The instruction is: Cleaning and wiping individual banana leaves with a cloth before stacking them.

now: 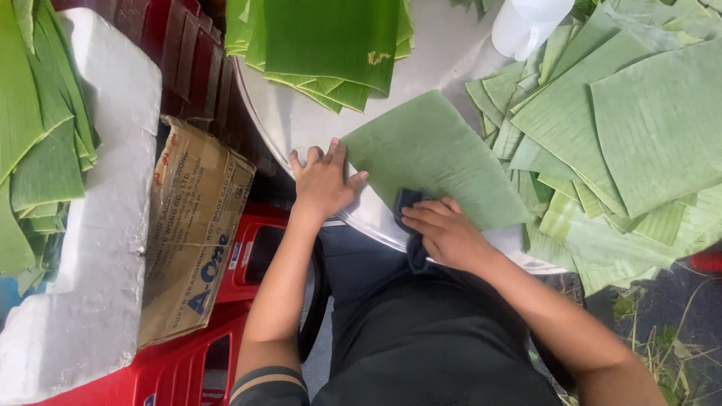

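Observation:
A squarish piece of banana leaf [429,154] lies pale side up on a round metal tray [301,120]. My left hand [323,177] presses flat on the leaf's near left corner, fingers spread. My right hand [444,233] grips a dark cloth [406,203] and holds it against the leaf's near edge. My lap in dark clothing fills the bottom of the view.
A stack of darker green leaf pieces [331,45] lies at the tray's far side. Several pale leaf pieces [624,128] are piled on the right. A white plastic jug [526,22] stands at the top. Left are a cardboard box [195,225], a white foam slab [105,225] with leaves, and red plastic stools [248,256].

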